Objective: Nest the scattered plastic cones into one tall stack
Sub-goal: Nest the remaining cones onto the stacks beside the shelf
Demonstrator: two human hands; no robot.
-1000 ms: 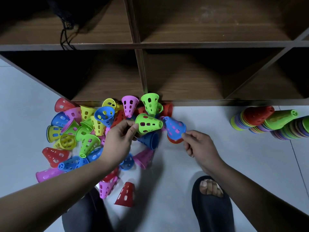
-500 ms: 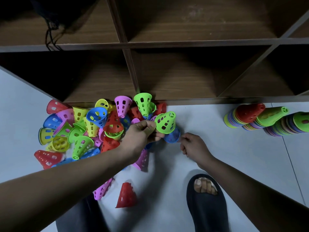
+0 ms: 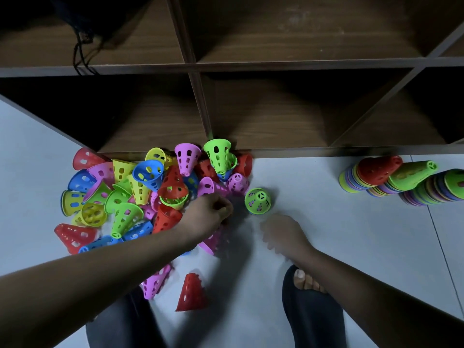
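We find the task partly done. Nested stacks lie on their sides at three o'clock on the floor, against the shelf. A large pile of loose cones remains at nine o'clock, with a red cone and a pink cone strayed toward six. One green cone stands alone, at one o'clock of the left hand. That hand is curled at the pile's edge; blur prevents us telling whether it holds anything. The right hand hangs loosely bent and empty. We judge most of the work outstanding.
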